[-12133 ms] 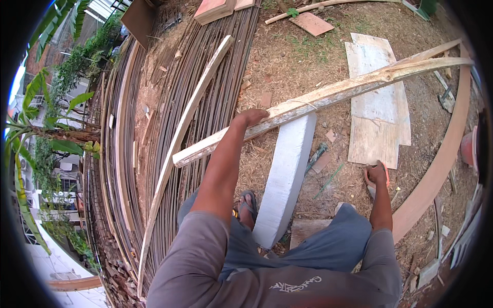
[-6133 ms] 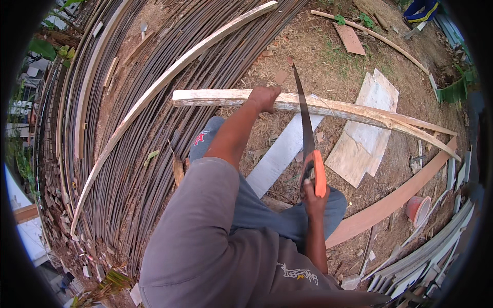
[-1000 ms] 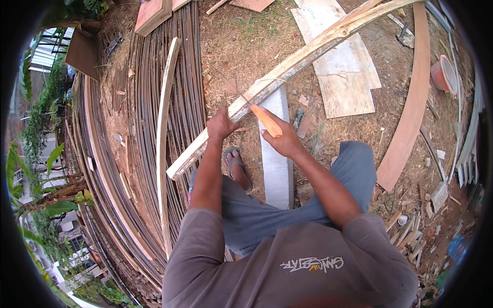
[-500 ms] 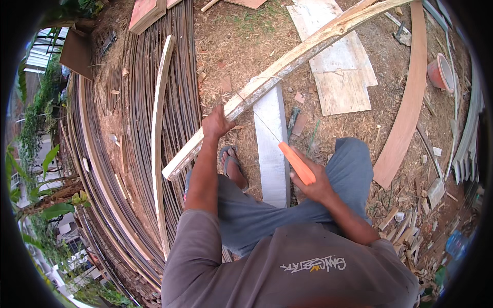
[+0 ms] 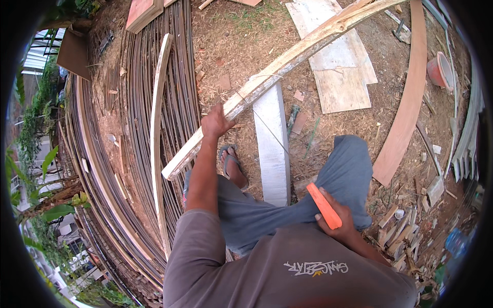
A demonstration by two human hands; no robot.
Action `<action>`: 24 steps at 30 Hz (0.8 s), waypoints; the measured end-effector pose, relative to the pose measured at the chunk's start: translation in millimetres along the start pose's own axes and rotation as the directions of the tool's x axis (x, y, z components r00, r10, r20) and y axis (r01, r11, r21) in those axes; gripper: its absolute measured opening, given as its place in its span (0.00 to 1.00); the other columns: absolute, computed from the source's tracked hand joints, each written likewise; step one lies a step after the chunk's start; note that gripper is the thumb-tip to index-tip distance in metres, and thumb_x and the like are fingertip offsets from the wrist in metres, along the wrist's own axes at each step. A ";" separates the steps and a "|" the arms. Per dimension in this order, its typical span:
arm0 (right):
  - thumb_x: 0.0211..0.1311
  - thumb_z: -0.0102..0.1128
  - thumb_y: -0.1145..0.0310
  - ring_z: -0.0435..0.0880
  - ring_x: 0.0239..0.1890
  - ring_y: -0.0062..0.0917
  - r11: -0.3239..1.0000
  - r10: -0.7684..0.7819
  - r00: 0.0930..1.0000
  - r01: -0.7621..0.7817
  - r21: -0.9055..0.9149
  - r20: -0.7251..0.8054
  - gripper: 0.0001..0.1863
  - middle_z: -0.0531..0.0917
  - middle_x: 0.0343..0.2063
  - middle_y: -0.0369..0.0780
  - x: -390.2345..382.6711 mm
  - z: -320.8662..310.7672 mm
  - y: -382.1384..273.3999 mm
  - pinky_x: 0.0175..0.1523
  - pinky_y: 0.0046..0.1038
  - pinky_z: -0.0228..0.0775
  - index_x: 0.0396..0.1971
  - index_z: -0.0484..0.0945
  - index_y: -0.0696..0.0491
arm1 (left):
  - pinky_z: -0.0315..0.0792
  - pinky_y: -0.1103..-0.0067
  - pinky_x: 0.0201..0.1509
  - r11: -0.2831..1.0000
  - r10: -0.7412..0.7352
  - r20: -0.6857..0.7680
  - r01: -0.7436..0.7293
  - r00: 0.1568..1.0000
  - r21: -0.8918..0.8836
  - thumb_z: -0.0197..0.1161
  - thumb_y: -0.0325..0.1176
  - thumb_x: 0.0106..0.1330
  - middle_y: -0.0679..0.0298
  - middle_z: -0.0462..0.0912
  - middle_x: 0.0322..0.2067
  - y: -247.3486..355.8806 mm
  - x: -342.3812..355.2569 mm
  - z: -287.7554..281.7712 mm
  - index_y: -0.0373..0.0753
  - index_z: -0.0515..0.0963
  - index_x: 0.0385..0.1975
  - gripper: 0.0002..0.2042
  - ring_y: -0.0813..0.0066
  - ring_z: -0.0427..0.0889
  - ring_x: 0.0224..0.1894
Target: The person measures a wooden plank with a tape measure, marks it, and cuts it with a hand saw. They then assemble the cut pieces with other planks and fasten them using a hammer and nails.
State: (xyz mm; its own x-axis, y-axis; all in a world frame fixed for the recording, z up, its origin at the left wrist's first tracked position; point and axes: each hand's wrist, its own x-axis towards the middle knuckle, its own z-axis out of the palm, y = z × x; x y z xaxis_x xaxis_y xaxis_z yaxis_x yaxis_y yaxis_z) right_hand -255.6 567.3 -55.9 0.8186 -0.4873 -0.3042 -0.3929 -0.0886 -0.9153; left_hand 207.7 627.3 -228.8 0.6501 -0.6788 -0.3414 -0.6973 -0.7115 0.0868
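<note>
My left hand [image 5: 215,123] grips a long rough wooden plank [image 5: 287,64] near its lower end; the plank runs up to the right and rests across a pale grey beam [image 5: 272,143]. My right hand [image 5: 336,220] is drawn back by my right knee and holds the orange handle [image 5: 323,205] of a hand saw. The saw's thin blade [image 5: 262,120] reaches up-left to the plank just right of my left hand. My sandalled left foot [image 5: 231,164] stands beside the beam.
A big stack of thin curved strips [image 5: 144,102] fills the left. A curved brown board [image 5: 405,97], flat plywood sheets [image 5: 339,66], a reddish bucket [image 5: 439,72] and several wood offcuts [image 5: 405,241] lie on sawdust-covered ground at right.
My right hand has pulled the saw back toward my body, from beside the plank to my right knee. My left hand stays on the plank.
</note>
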 end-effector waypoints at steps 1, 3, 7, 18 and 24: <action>0.61 0.66 0.71 0.76 0.67 0.41 0.999 -0.032 0.999 0.032 0.013 -0.025 0.38 0.75 0.65 0.50 29.7 7.5 -1.0 0.68 0.35 0.69 0.72 0.63 0.55 | 0.79 0.58 0.49 1.000 0.016 -0.028 -0.016 0.999 -0.013 0.75 0.51 0.49 0.48 0.84 0.45 0.0 0.0 0.2 0.37 0.72 0.49 0.33 0.47 0.86 0.45; 0.62 0.65 0.69 0.79 0.63 0.43 0.999 -0.003 0.999 0.005 0.045 -0.047 0.37 0.78 0.63 0.49 122.2 31.6 4.1 0.64 0.35 0.73 0.72 0.65 0.50 | 0.79 0.58 0.49 1.000 0.001 -0.020 -0.001 1.000 -0.011 0.75 0.52 0.48 0.49 0.84 0.45 0.6 -0.7 0.9 0.38 0.72 0.49 0.33 0.47 0.86 0.45; 0.62 0.66 0.63 0.83 0.55 0.48 0.970 -0.232 0.963 0.239 0.036 -0.138 0.36 0.83 0.52 0.54 278.9 82.9 23.3 0.57 0.39 0.76 0.71 0.66 0.46 | 0.79 0.59 0.49 1.000 0.022 -0.061 -0.024 0.998 -0.018 0.75 0.52 0.48 0.48 0.84 0.45 2.0 -2.6 -0.3 0.38 0.72 0.49 0.33 0.47 0.86 0.45; 0.59 0.67 0.74 0.78 0.65 0.41 0.999 -0.047 0.999 0.047 -0.023 0.012 0.40 0.76 0.65 0.49 6.9 -0.6 -3.8 0.66 0.34 0.72 0.72 0.62 0.57 | 0.79 0.60 0.49 0.999 0.029 -0.044 -0.030 0.999 -0.017 0.75 0.50 0.49 0.48 0.86 0.41 -2.7 -0.6 2.2 0.38 0.72 0.47 0.31 0.49 0.87 0.43; 0.61 0.66 0.66 0.84 0.51 0.51 0.985 -0.158 0.979 0.165 0.046 -0.128 0.35 0.85 0.47 0.55 245.7 74.1 16.7 0.54 0.41 0.76 0.70 0.67 0.51 | 0.79 0.60 0.49 0.999 0.047 -0.114 -0.049 0.992 -0.018 0.76 0.50 0.47 0.49 0.85 0.44 -1.0 -3.0 3.8 0.39 0.72 0.48 0.32 0.49 0.87 0.44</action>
State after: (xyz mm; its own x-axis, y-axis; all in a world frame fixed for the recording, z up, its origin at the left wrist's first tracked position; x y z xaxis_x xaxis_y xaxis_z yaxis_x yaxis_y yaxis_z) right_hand -30.1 510.5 -165.5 0.8101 -0.5740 -0.1191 -0.2325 -0.1280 -0.9641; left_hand 205.3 630.7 -231.4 0.6471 -0.7275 -0.2280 -0.7228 -0.6805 0.1201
